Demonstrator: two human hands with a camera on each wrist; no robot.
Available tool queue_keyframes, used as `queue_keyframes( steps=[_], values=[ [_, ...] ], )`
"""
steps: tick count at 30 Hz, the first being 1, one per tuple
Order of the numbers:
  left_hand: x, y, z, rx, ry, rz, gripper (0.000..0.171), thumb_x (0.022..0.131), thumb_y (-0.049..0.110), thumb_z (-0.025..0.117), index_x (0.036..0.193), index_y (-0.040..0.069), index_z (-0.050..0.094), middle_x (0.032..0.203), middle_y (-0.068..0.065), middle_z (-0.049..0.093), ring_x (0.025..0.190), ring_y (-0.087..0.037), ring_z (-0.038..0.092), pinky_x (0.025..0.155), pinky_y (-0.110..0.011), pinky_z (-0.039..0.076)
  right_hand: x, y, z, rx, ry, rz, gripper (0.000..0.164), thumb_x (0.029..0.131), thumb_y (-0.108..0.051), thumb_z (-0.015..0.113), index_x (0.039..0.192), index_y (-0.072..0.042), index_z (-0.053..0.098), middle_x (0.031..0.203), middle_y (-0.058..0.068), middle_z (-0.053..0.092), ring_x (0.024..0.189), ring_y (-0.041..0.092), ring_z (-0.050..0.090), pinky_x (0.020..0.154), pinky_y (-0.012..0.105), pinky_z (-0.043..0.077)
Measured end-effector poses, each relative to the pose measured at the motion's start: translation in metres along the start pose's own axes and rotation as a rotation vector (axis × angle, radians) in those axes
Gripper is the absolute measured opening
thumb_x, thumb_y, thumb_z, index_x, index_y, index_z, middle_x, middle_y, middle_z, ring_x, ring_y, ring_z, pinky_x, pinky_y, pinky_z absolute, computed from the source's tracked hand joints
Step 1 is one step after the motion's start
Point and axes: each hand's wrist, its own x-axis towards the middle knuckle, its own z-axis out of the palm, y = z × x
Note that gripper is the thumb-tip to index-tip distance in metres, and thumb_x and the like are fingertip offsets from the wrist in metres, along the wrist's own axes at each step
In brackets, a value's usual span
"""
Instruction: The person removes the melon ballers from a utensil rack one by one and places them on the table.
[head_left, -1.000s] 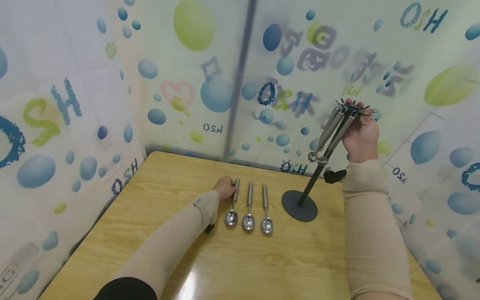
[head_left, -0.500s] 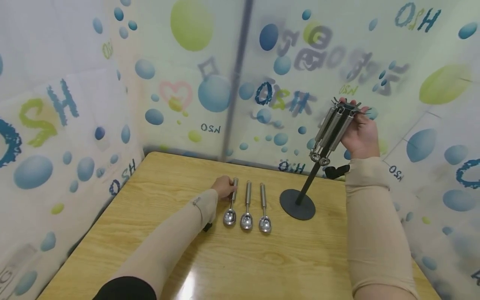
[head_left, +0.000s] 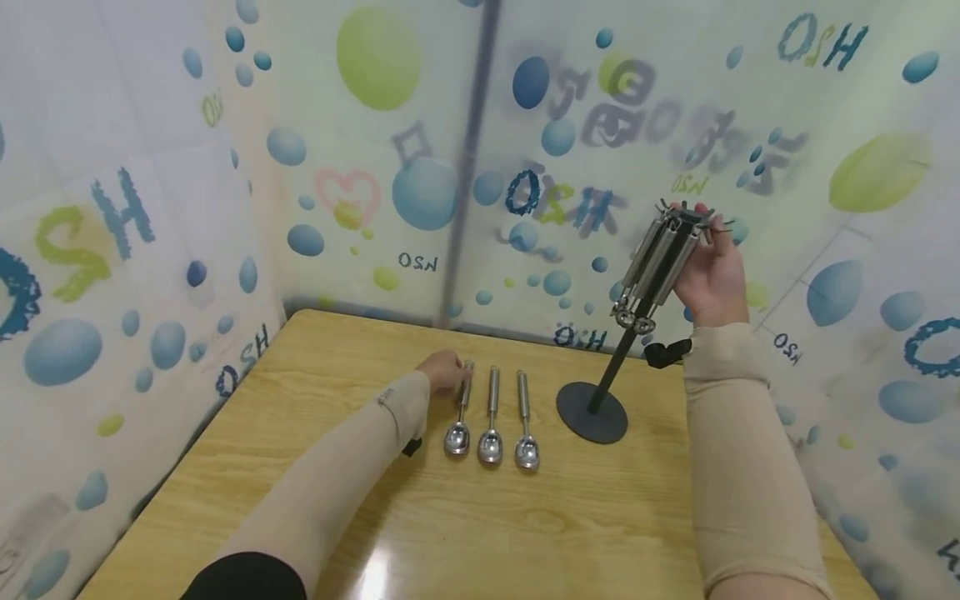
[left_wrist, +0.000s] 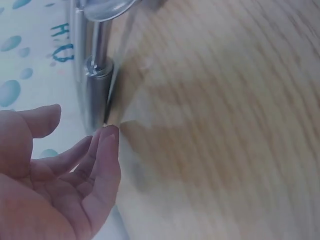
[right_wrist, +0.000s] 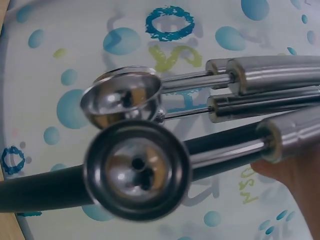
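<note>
My left hand [head_left: 444, 371] is beside the handle of the leftmost ice cream scoop [head_left: 457, 439], which lies on the table. In the left wrist view, the thumb stands apart from the fingers [left_wrist: 105, 160], whose tips are at or near the handle's end [left_wrist: 99, 95]. The middle scoop [head_left: 491, 447] and right scoop [head_left: 527, 452] lie parallel to it, bowls toward me. My right hand [head_left: 716, 279] grips the hooked top of a black utensil stand [head_left: 615, 362], partly hidden behind it. Several steel scoops [head_left: 652, 267] hang there; the right wrist view shows their round bowls [right_wrist: 137, 170].
The stand's round base [head_left: 591, 413] rests on the wooden table [head_left: 450, 533], right of the scoops. A patterned curtain [head_left: 360, 275] runs along the table's back edge, with more curtain at both sides.
The hanging scoops have shifted round the stand, and more of them now show at its front. My left hand stays by the leftmost scoop's handle, its fingers slightly drawn back. The view has shifted slightly.
</note>
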Motion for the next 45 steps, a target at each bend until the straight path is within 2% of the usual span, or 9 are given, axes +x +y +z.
queue_keyframes(
  steps=[3,7,9,12,19,27,32,40,45],
  values=[
    [-0.002,0.003,-0.004,0.004,0.0,0.032,0.043,0.106,0.036,0.056,0.127,0.0,0.063,0.116,-0.012,0.066,0.092,-0.021,0.061,0.078,-0.034,0.053,-0.004,0.003,0.004,-0.05,0.028,-0.072,0.026,0.1,-0.027,0.058,0.125,-0.018,0.057,0.127,0.014,0.06,0.097,0.035,0.064,0.086,0.048,0.052],
    [-0.008,0.013,-0.011,-0.015,0.019,0.103,0.046,0.106,0.033,0.054,0.138,0.0,0.056,0.135,-0.016,0.061,0.108,-0.027,0.064,0.088,-0.041,0.056,-0.008,0.01,0.011,-0.195,0.042,-0.31,0.034,0.1,-0.036,0.044,0.131,-0.023,0.05,0.112,0.011,0.057,0.079,0.025,0.056,0.068,0.037,0.05],
    [-0.014,0.021,-0.015,-0.028,0.043,0.146,0.044,0.107,0.031,0.054,0.138,0.0,0.056,0.134,-0.016,0.062,0.107,-0.028,0.066,0.087,-0.041,0.057,-0.01,0.014,0.014,-0.264,0.049,-0.417,0.039,0.1,-0.037,0.038,0.133,-0.02,0.048,0.11,0.01,0.055,0.076,0.023,0.052,0.064,0.034,0.048],
    [-0.024,0.035,-0.019,-0.057,0.081,0.212,0.042,0.107,0.029,0.054,0.137,0.001,0.057,0.133,-0.015,0.063,0.109,-0.029,0.066,0.09,-0.042,0.056,-0.011,0.018,0.016,-0.329,0.072,-0.472,0.038,0.102,-0.037,0.038,0.13,-0.014,0.051,0.113,0.007,0.055,0.081,0.021,0.053,0.067,0.032,0.047],
    [-0.038,0.075,-0.022,-0.139,0.123,0.366,0.037,0.107,0.027,0.055,0.137,0.007,0.058,0.128,-0.011,0.063,0.116,-0.026,0.062,0.096,-0.041,0.053,-0.014,0.022,0.011,-0.479,0.073,-0.59,0.034,0.098,-0.01,0.058,0.132,-0.003,0.055,0.126,0.007,0.059,0.094,0.022,0.059,0.069,0.031,0.05],
    [-0.056,0.121,-0.022,-0.185,0.148,0.525,0.034,0.108,0.027,0.053,0.138,0.012,0.058,0.124,-0.007,0.064,0.112,-0.021,0.062,0.088,-0.036,0.055,-0.011,0.028,0.006,-0.646,0.079,-0.633,0.027,0.096,-0.003,0.065,0.121,0.005,0.065,0.12,0.012,0.063,0.093,0.018,0.063,0.073,0.027,0.052],
    [-0.065,0.142,-0.022,-0.2,0.163,0.613,0.034,0.108,0.027,0.053,0.138,0.012,0.059,0.121,-0.005,0.065,0.103,-0.018,0.063,0.08,-0.031,0.056,-0.012,0.029,0.002,-0.763,0.137,-0.644,0.027,0.098,-0.01,0.063,0.122,0.002,0.069,0.136,0.008,0.057,0.102,0.015,0.062,0.084,0.027,0.053],
    [-0.07,0.16,-0.023,-0.201,0.19,0.675,0.033,0.108,0.027,0.054,0.137,0.013,0.06,0.119,-0.005,0.066,0.097,-0.016,0.064,0.074,-0.029,0.055,-0.013,0.029,0.006,-0.789,0.184,-0.644,0.026,0.096,-0.011,0.068,0.118,0.001,0.071,0.14,0.009,0.058,0.103,0.013,0.063,0.076,0.024,0.053],
    [-0.073,0.169,-0.024,-0.203,0.193,0.707,0.033,0.108,0.027,0.054,0.137,0.012,0.06,0.119,-0.005,0.066,0.098,-0.017,0.064,0.076,-0.029,0.055,-0.012,0.026,0.008,-0.946,0.26,-0.662,0.022,0.095,-0.015,0.072,0.114,-0.005,0.074,0.13,0.003,0.065,0.095,0.009,0.059,0.08,0.02,0.048]
  ],
)
